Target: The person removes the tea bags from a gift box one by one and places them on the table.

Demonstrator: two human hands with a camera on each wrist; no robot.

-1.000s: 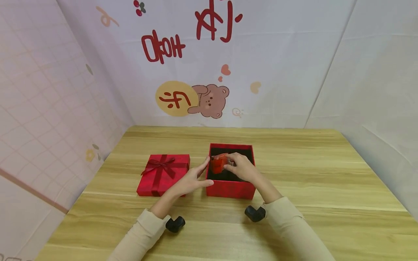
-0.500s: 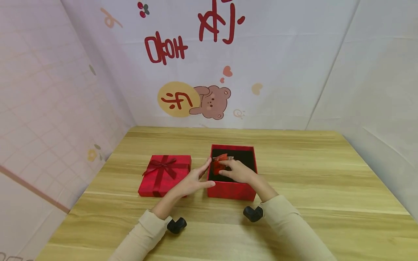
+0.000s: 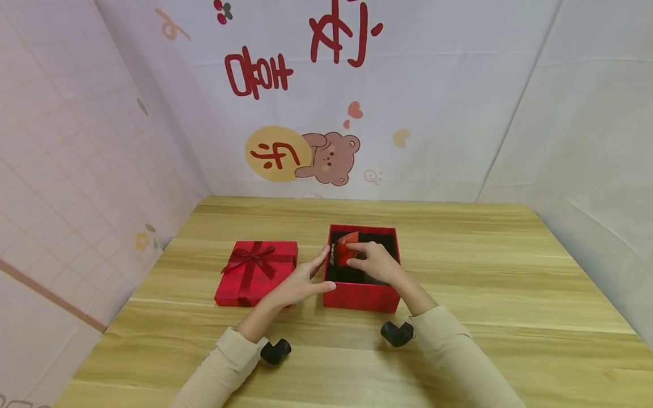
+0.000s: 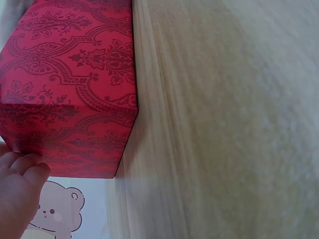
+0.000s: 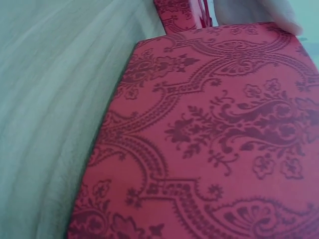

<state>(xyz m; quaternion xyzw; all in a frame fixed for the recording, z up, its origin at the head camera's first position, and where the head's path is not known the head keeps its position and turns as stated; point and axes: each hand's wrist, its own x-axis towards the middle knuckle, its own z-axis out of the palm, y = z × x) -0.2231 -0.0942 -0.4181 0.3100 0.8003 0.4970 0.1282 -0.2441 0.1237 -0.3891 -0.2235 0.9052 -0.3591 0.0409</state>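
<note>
A red patterned gift box (image 3: 359, 297) with a black inside stands uncovered on the table. My left hand (image 3: 301, 283) rests against its left side, fingers nearly straight along the wall and thumb at the front left corner. Fingertips of that hand (image 4: 20, 186) touch the box wall (image 4: 70, 134) in the left wrist view. Over the box's left half, my right hand (image 3: 380, 265) pinches a small red packet in clear, shiny plastic (image 3: 343, 252) between thumb and forefinger. What the packet holds cannot be made out. In the right wrist view the box wall (image 5: 209, 124) hides the packet.
The box's red lid (image 3: 257, 272), tied with a dark red ribbon bow, lies left of the box on the wooden table (image 3: 484, 272). A white printed cloth (image 3: 439, 102) hangs behind the table. Black wrist devices (image 3: 275, 351) sit below both hands.
The red packet dipped lower into the box, then rose and turned, its red end now pointing up and right. My right hand moved with it. The left hand kept its place.
</note>
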